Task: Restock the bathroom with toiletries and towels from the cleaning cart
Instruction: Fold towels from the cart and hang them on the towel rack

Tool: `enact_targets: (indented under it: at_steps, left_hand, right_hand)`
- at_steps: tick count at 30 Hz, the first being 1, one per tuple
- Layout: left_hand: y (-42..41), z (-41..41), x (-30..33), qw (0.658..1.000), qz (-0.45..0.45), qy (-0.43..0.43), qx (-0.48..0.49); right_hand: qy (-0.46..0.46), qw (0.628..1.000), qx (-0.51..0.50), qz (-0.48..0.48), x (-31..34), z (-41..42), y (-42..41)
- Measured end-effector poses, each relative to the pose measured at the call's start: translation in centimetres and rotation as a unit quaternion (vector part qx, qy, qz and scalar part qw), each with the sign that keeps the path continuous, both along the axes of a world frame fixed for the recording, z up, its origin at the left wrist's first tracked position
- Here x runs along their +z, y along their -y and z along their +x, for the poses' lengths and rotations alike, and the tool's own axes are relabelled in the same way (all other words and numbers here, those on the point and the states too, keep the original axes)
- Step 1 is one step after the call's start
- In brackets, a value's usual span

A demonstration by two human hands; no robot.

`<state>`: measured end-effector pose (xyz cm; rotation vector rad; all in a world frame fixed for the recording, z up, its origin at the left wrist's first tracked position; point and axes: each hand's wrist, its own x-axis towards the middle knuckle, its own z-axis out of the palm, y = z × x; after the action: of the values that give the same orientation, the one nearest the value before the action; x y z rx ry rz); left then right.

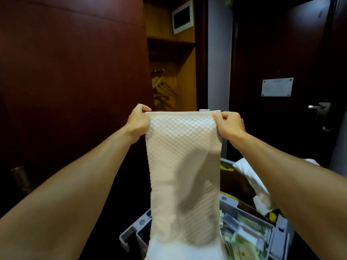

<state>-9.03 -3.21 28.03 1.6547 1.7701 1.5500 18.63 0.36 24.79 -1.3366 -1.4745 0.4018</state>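
Above the cart (277, 228), both hands (139, 121) pinch the towel's (183, 156) top corners, it being lifted out but not yet carried to the bathroom.

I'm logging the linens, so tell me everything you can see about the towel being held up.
The towel is white with a raised, bumpy waffle-like weave and a plain hemmed top edge carrying a small label. It hangs straight down, stretched flat at the top, its lower end dropping over the grey cart. The left hand and right hand each pinch one top corner.
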Motion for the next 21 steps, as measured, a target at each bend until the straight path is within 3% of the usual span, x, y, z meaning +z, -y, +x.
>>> enact_targets:
  at_steps: [5,9,12,16,21]
  left_hand:
    - [-0.5,0.9,-3.2,0.998,-0.009,0.039,-0.04]
    - [-0.4,2.1,-4.4,0.996,-0.001,0.022,-0.089]
    - [-0.3,3.2,-5.2,0.992,-0.007,0.003,-0.122]
    - [0.2,4.2,-6.2,0.987,-0.019,0.001,-0.161]
    - [1.0,3.8,-8.1,0.988,-0.035,-0.012,-0.151]
  right_hand:
    - [-0.008,0.995,-0.011,-0.095,-3.0,0.0,-1.0]
    - [0.09,0.992,-0.04,-0.075,-2.7,-1.3,-0.6]
    - [0.149,0.987,0.056,0.031,-2.1,-3.9,0.4]
    - [0.189,0.949,0.248,-0.037,-2.4,-7.8,1.6]
    - [0.224,0.943,0.243,-0.043,-4.7,-8.5,1.8]
